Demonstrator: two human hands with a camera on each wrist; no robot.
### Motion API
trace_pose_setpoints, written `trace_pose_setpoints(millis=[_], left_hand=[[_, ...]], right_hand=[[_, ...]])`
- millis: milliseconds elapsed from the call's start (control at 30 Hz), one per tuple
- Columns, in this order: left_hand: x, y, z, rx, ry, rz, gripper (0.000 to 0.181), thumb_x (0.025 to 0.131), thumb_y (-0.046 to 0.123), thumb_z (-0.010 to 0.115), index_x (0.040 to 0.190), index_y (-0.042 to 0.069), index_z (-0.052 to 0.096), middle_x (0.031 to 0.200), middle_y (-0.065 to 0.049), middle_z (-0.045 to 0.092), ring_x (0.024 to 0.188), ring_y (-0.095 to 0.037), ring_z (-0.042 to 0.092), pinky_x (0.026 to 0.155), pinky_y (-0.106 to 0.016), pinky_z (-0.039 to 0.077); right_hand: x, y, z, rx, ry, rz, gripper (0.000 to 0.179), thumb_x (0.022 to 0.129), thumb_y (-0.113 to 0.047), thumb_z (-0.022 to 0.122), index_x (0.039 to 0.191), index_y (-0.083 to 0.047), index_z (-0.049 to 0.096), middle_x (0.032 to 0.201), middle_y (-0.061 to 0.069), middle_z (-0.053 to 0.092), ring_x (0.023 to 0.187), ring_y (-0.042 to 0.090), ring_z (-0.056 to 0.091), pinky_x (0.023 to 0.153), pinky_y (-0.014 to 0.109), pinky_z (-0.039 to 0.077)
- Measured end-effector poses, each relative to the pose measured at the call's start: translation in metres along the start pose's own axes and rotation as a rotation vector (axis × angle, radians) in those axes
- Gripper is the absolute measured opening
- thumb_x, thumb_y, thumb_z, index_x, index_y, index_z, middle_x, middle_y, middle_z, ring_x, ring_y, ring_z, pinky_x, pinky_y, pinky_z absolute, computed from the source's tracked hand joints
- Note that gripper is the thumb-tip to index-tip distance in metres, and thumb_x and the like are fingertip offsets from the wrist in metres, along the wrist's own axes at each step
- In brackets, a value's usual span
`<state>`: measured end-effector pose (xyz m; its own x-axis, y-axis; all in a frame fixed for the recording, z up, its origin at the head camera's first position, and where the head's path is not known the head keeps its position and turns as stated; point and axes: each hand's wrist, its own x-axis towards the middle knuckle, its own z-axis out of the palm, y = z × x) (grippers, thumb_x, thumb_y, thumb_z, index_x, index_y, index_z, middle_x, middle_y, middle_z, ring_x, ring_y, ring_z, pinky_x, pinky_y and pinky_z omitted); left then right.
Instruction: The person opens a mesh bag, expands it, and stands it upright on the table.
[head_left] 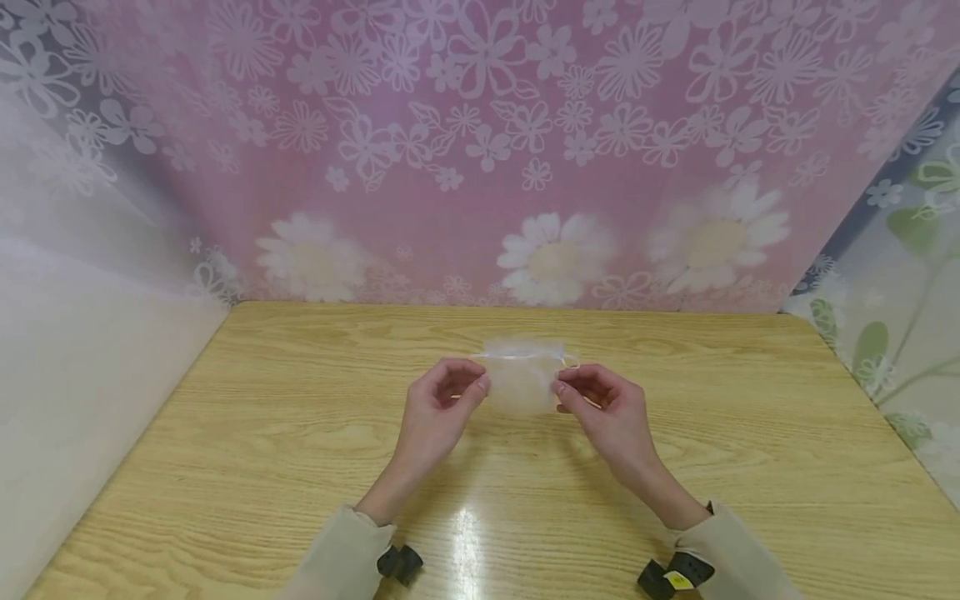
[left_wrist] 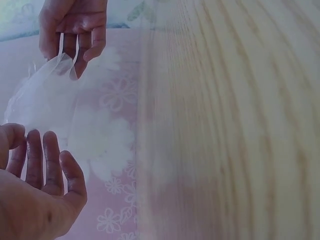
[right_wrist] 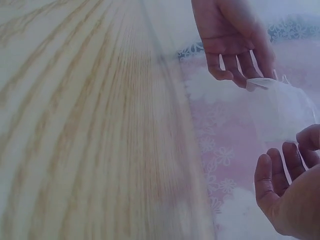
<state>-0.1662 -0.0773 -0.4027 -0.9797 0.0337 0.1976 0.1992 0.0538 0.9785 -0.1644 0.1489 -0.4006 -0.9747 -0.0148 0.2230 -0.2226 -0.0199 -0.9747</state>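
Observation:
A small sheer white drawstring pouch (head_left: 522, 383) hangs above the wooden table, stretched between both hands. My left hand (head_left: 444, 400) pinches its left side edge between thumb and fingertips. On the opposite edge my right hand (head_left: 606, 408) pinches it the same way. White cord runs across the pouch near its top, with loose ends sticking out at both sides. Both wrist views show the pouch (left_wrist: 45, 95) held between the thumb and fingers, the remaining fingers loosely bent. Whether anything lies inside the pouch I cannot tell.
Below the hands spreads a wood-grain table (head_left: 300, 483). A pink floral curtain (head_left: 435, 192) rises behind its far edge. White cloth (head_left: 90, 350) hangs along the left, and a leaf-patterned curtain (head_left: 900, 333) along the right.

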Motion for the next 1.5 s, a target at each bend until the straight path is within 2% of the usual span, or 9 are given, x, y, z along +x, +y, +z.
trace_pose_setpoints(millis=[167,367,533,667,800,1000,1167,1333,1500], left_hand=[[0.000,-0.001,-0.002,0.055,-0.014,-0.024,0.011,0.095,0.016,0.073,0.105,0.012,0.073,0.104,-0.005,0.074,0.093,-0.013,0.071,0.079,-0.025,0.059],[0.000,-0.002,-0.004,0.096,-0.064,-0.043,0.011,0.096,0.017,0.073,0.106,0.012,0.073,0.107,-0.006,0.074,0.096,-0.016,0.071,0.080,-0.024,0.058],[0.001,-0.005,-0.006,0.130,-0.085,-0.036,0.010,0.096,0.021,0.073,0.105,0.015,0.073,0.107,-0.003,0.074,0.097,-0.017,0.071,0.081,-0.023,0.058],[0.002,-0.007,-0.008,0.160,-0.095,-0.036,0.009,0.097,0.021,0.073,0.104,0.015,0.073,0.107,-0.003,0.074,0.096,-0.018,0.072,0.082,-0.025,0.058],[0.003,-0.008,-0.010,0.213,-0.124,-0.037,0.010,0.097,0.020,0.072,0.106,0.017,0.072,0.107,-0.001,0.074,0.098,-0.017,0.072,0.085,-0.028,0.058],[0.003,-0.007,-0.013,0.328,-0.207,-0.049,0.011,0.097,0.021,0.071,0.108,0.018,0.072,0.106,-0.001,0.074,0.094,-0.016,0.071,0.077,-0.028,0.059],[0.003,-0.007,-0.013,0.372,-0.266,-0.077,0.012,0.098,0.021,0.071,0.108,0.016,0.071,0.107,-0.002,0.074,0.097,-0.019,0.073,0.076,-0.028,0.059],[0.005,-0.009,-0.014,0.403,-0.299,-0.109,0.012,0.099,0.022,0.069,0.108,0.016,0.071,0.109,-0.001,0.074,0.101,-0.021,0.073,0.076,-0.030,0.060],[0.007,-0.011,-0.015,0.436,-0.319,-0.118,0.014,0.099,0.023,0.069,0.110,0.015,0.070,0.111,-0.002,0.073,0.100,-0.020,0.073,0.079,-0.033,0.060]], right_hand=[[-0.001,0.000,-0.002,-0.014,-0.004,0.003,0.021,0.092,0.004,0.070,0.107,0.017,0.063,0.093,-0.009,0.074,0.084,0.005,0.072,0.074,0.025,0.062],[-0.002,0.000,-0.004,-0.045,-0.011,0.015,0.020,0.093,0.003,0.071,0.106,0.017,0.063,0.093,-0.010,0.075,0.084,0.003,0.071,0.074,0.024,0.062],[-0.003,0.000,-0.005,-0.151,-0.002,0.065,0.020,0.093,-0.004,0.073,0.105,0.011,0.067,0.092,-0.011,0.075,0.087,0.001,0.071,0.075,0.020,0.060],[-0.002,0.001,-0.007,-0.256,-0.007,0.093,0.020,0.094,-0.013,0.075,0.105,0.003,0.072,0.093,-0.005,0.074,0.088,0.001,0.069,0.077,0.019,0.059],[-0.002,0.004,-0.008,-0.312,-0.018,0.105,0.018,0.093,-0.014,0.076,0.105,0.000,0.073,0.095,0.001,0.073,0.088,0.002,0.068,0.077,0.019,0.058],[-0.004,0.005,-0.009,-0.349,-0.027,0.119,0.017,0.093,-0.013,0.076,0.105,-0.002,0.075,0.098,0.009,0.073,0.086,0.001,0.067,0.074,0.019,0.057],[-0.002,0.008,-0.009,-0.379,-0.053,0.146,0.016,0.093,-0.013,0.076,0.105,-0.003,0.075,0.099,0.012,0.074,0.085,0.003,0.067,0.072,0.021,0.058],[0.000,0.011,-0.009,-0.394,-0.074,0.187,0.016,0.093,-0.010,0.075,0.106,-0.001,0.074,0.098,0.013,0.074,0.081,0.005,0.067,0.069,0.025,0.060],[0.001,0.012,-0.009,-0.415,-0.090,0.229,0.018,0.092,-0.008,0.075,0.108,-0.001,0.073,0.098,0.013,0.074,0.081,0.008,0.067,0.066,0.024,0.058]])
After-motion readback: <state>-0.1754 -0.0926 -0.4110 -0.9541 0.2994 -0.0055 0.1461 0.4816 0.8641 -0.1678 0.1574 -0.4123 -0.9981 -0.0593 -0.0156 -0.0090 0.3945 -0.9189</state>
